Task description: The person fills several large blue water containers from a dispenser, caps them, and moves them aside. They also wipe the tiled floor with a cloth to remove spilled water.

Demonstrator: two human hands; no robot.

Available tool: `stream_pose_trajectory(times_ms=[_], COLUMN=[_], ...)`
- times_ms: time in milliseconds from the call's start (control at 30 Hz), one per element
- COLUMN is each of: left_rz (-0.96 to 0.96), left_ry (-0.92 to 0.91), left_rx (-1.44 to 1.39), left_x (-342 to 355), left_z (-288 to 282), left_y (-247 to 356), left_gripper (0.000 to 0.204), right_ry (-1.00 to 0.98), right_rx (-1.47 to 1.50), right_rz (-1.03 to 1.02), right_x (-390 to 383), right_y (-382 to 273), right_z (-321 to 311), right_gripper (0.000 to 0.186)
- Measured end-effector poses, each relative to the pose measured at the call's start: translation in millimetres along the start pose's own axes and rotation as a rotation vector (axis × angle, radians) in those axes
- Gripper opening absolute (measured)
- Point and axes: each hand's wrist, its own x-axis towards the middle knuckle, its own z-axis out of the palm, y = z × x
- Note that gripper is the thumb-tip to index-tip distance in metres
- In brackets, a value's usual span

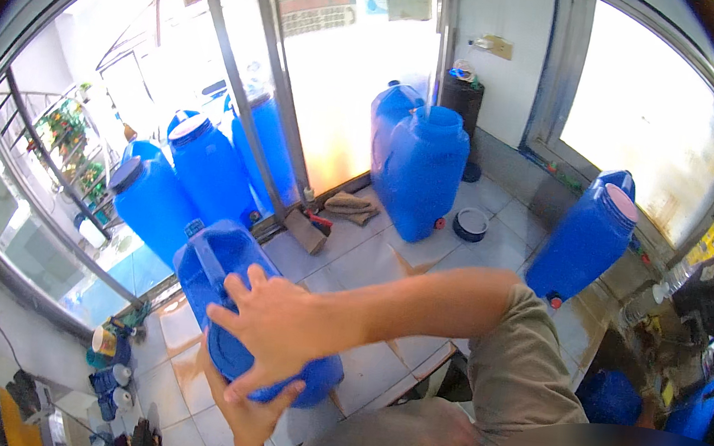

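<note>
A large blue plastic jug (215,247) with a moulded handle stands tilted in front of me at the left. My right hand (272,323) reaches across from the right and spans its round blue cap (225,355), fingers spread over the top and the thumb at the near rim. From below, my left hand (250,416) curves around the near side at the cap and neck, thumb and fingers apart around it. The right hand covers much of the cap, so how tightly it sits cannot be seen.
An uncapped blue jug (424,160) with a small red tap stands ahead, near a loose black cap (470,224). Another blue jug (586,234) is at the right. Several more stand by the glass door. Cloths (350,207) lie on the tiled floor (370,268).
</note>
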Motion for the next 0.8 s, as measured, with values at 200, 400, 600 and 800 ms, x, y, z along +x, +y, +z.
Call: stream_pose_trajectory(times_ms=[200,400,600,800], left_rz=[0.024,0.098,-0.003,0.031], left_ry=[0.200,0.043,0.125,0.092], left_rx=[-0.060,0.226,-0.070,0.086], left_x=[19,25,33,39], left_z=[2,-4,9,13], left_y=[-22,-33,-34,-36], left_gripper=[0.153,0.142,0.108,0.099], right_ry=[-0.128,-0.380,0.006,-0.206], right_rx=[-0.104,0.147,-0.140,0.310], right_rz=[-0.147,-0.667,-0.461,-0.480], right_x=[44,64,55,56], right_y=[16,21,21,24], right_z=[-13,-30,-19,-23], right_gripper=[0.103,0.078,0.064,0.055])
